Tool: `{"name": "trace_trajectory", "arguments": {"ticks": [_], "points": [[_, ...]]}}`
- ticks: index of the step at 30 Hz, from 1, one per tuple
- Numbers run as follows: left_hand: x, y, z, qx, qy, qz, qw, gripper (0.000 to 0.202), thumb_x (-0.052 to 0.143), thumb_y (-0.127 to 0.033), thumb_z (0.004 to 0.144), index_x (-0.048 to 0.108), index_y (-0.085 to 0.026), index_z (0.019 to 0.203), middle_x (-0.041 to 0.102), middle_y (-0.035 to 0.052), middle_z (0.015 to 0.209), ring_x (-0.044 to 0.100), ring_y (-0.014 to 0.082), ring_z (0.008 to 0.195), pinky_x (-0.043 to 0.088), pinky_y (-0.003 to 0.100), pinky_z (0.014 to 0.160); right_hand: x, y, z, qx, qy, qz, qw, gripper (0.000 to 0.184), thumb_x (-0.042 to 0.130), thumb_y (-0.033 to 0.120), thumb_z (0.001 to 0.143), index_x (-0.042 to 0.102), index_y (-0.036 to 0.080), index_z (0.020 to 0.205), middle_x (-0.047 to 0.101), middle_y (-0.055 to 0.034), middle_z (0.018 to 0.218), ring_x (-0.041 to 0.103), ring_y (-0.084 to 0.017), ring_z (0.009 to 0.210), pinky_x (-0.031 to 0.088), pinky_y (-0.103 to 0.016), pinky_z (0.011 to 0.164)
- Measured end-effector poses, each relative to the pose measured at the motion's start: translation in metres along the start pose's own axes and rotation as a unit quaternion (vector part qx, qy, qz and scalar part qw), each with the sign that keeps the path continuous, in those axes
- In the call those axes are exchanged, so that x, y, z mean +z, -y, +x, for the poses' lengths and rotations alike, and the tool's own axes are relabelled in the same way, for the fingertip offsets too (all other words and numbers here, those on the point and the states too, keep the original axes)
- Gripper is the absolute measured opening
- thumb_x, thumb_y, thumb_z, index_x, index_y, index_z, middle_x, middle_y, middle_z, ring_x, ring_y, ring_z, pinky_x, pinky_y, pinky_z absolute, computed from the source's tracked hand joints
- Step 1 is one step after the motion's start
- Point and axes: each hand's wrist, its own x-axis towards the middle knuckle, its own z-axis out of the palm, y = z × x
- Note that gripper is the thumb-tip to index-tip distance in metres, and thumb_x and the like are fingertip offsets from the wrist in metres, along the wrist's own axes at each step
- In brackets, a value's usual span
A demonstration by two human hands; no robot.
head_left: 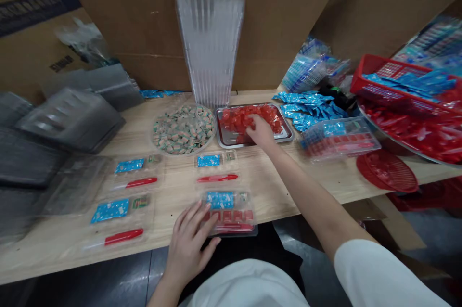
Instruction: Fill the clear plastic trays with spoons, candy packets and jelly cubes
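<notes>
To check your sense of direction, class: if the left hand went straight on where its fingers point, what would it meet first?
Probably the nearest clear plastic tray: the fingertips of the left hand seem to sit at its edge, though depth is hard to judge here.

L-edge blister trays [70, 121] v. blurred

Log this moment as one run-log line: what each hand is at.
left hand: touching clear plastic tray | right hand: in red gummy cubes | cubes lie on steel tray

Glossy steel tray [231, 142] on a smooth wooden table [260, 186].
</notes>
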Motion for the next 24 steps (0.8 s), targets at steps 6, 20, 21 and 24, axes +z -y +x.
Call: {"name": "trace_trajectory", "arguments": {"ticks": [6, 20, 21, 24], "points": [[-0.020, -0.003, 0.017, -0.035, -0.056, -0.096, 0.993, 0.043, 0.061, -0.018, 0.076, 0.057, -0.030, 0.118, 0.061, 0.0076, 0.119, 0.050, 0.0288, 0.119, 0.041, 0.046, 0.095, -0.029, -0.013, -0.049, 0.165, 0.133, 0.470, 0.857, 0.023, 0.061, 0.024, 0.072, 0.058, 0.019, 0.094, 0.065, -0.0029, 0.085, 0.061, -0.013, 0.072, 0.048, -0.027, 0.066], [0.010, -0.005, 0.178, -0.250, 0.038, -0.554, 0.793, 0.023, 0.057, -0.030, 0.081, 0.060, -0.016, 0.098, 0.065, 0.0041, 0.089, 0.061, 0.0141, 0.079, 0.051, 0.029, 0.074, -0.049, 0.038, -0.111, 0.025, 0.198, 0.397, 0.896, 0.014, 0.060, 0.020, 0.071, 0.054, 0.020, 0.084, 0.059, 0.0014, 0.076, 0.053, -0.010, 0.066, 0.043, -0.026, 0.062], [0.010, -0.007, 0.177, -0.247, 0.042, -0.553, 0.794, 0.024, 0.055, -0.030, 0.082, 0.059, -0.017, 0.102, 0.065, 0.0038, 0.089, 0.061, 0.0138, 0.079, 0.051, 0.028, 0.073, -0.050, 0.035, -0.110, 0.071, 0.222, 0.439, 0.868, 0.014, 0.060, 0.021, 0.070, 0.055, 0.020, 0.083, 0.058, 0.0020, 0.073, 0.053, -0.010, 0.062, 0.043, -0.025, 0.060], [0.006, -0.010, 0.174, -0.176, 0.082, -0.524, 0.829, 0.028, 0.052, -0.027, 0.084, 0.058, -0.020, 0.110, 0.064, 0.0053, 0.100, 0.061, 0.0155, 0.089, 0.050, 0.029, 0.078, -0.049, 0.026, -0.107, 0.195, 0.266, 0.532, 0.780, 0.015, 0.062, 0.023, 0.069, 0.055, 0.019, 0.082, 0.060, 0.0023, 0.066, 0.053, -0.008, 0.055, 0.041, -0.022, 0.054]]}}
